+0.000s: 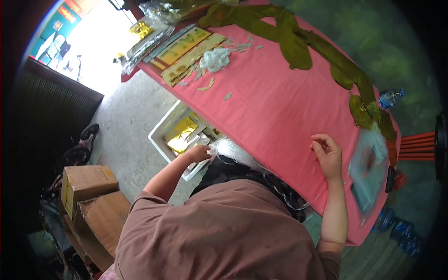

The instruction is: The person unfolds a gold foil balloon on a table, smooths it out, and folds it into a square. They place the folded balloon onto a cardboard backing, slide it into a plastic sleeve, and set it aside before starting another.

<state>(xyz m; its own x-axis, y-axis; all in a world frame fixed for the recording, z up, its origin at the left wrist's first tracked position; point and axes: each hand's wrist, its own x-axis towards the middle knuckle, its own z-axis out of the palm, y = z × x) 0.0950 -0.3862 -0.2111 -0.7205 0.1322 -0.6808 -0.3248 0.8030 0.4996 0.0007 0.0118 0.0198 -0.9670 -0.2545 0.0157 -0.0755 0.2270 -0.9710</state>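
Observation:
My left hand (200, 153) is beside a bunch of clear plastic (233, 151) at the table's near edge, with its fingers curled towards it; whether they pinch some of it is too small to tell. Just beyond that hand a white foam box (161, 144) on the floor holds gold foil packs (183, 133). Over the right part of the pink table (275, 102), my right hand (327, 151) hovers with bent fingers, thumb near the fingertips. To its right lie clear plastic bags (368, 163).
Dark green leaf-like strips (291, 46) run along the far edge. At the upper left are a yellow printed pack (182, 46), a whitish crumpled bundle (214, 59) and scraps. A bottle (391, 98) is at the right edge. Cardboard boxes (105, 214) stand lower left.

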